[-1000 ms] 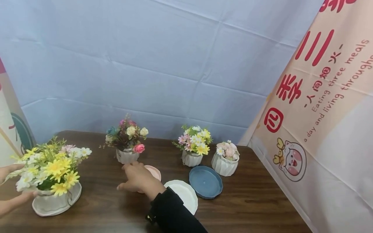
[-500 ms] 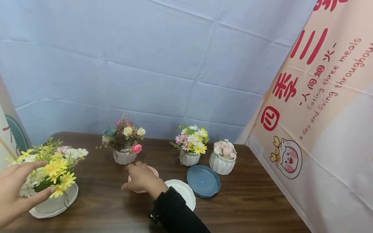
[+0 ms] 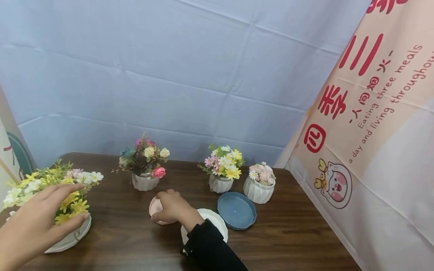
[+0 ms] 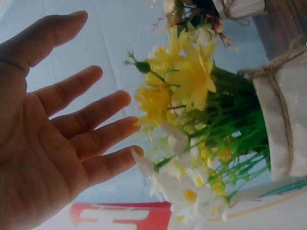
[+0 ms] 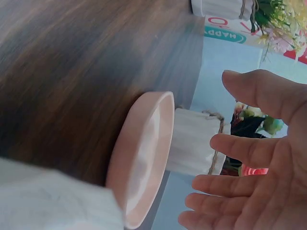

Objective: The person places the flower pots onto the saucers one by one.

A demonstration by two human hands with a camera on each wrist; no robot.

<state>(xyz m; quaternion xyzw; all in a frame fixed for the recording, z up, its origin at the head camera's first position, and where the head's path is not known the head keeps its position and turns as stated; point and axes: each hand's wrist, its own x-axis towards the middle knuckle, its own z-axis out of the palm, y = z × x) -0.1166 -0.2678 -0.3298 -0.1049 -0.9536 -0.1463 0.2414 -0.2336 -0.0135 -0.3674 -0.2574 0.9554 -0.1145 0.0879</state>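
Note:
My left hand (image 3: 40, 222) is spread in front of a potted bunch of yellow and white artificial flowers (image 3: 76, 207) at the table's left. The left wrist view has the fingers straight, beside the petals, with nothing gripped; whether a fingertip brushes a petal I cannot tell. That white pot (image 4: 283, 115), tied with twine, stands on a white saucer (image 3: 69, 246). My right hand (image 3: 174, 209) hovers over a small pink saucer (image 3: 156, 209) and hides part of it. In the right wrist view, the fingers are extended, apart from the pink saucer's rim.
A white saucer (image 3: 215, 222) lies partly under the right forearm, beside a blue saucer (image 3: 236, 210). Behind stand a pot of mixed roses (image 3: 145, 182), a pot of small daisies (image 3: 220, 184) and a ribbed pot of pale pink flowers (image 3: 259, 190). A cloth backdrop (image 3: 135, 94) hangs behind the table.
My left hand has come away from the pot's side, moving right, in front of the yellow flowers. The right hand has shifted slightly right over the pink saucer. The head view has turned a little.

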